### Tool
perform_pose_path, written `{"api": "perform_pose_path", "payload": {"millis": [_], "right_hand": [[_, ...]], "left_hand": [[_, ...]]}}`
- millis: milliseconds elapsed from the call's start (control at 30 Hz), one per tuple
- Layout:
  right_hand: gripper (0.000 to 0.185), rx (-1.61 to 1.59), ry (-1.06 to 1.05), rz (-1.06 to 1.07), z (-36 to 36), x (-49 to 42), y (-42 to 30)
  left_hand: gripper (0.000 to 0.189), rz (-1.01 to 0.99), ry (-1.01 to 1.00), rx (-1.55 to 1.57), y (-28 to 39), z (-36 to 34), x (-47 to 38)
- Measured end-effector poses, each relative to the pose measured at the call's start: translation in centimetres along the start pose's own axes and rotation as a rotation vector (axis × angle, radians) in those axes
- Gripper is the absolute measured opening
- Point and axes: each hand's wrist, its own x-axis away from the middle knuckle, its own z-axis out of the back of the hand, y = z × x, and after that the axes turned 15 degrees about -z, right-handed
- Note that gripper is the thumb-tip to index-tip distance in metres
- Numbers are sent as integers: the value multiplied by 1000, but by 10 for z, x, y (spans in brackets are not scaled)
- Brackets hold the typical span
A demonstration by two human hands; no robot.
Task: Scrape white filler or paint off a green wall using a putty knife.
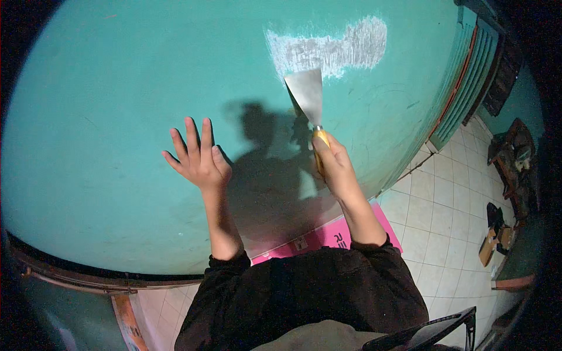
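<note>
My right hand (336,164) grips the yellow handle of a putty knife (309,94), its wide metal blade pointing up the green painted wall (131,66). The blade's tip lies at the lower edge of a rough white and grey scraped patch (325,48). Left of it, my left hand (199,160) rests against the wall with its fingers spread and nothing in it. My shadow falls on the wall between and behind both hands.
A pink sheet (338,232) bearing print lies at the wall's foot. Pale floor tiles (439,206) stretch to the right. Open cardboard boxes (494,243) and a dark wooden piece of furniture (511,171) stand at the far right, past the ridged green panel (465,83).
</note>
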Motion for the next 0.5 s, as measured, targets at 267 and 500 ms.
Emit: {"api": "perform_pose_path", "payload": {"millis": [267, 500], "right_hand": [[24, -23, 25, -82, -13, 17, -2], [25, -116, -54, -37, -21, 24, -1]], "left_hand": [[45, 0, 20, -12, -5, 17, -8], [44, -2, 30, -5, -4, 18, -14]]}}
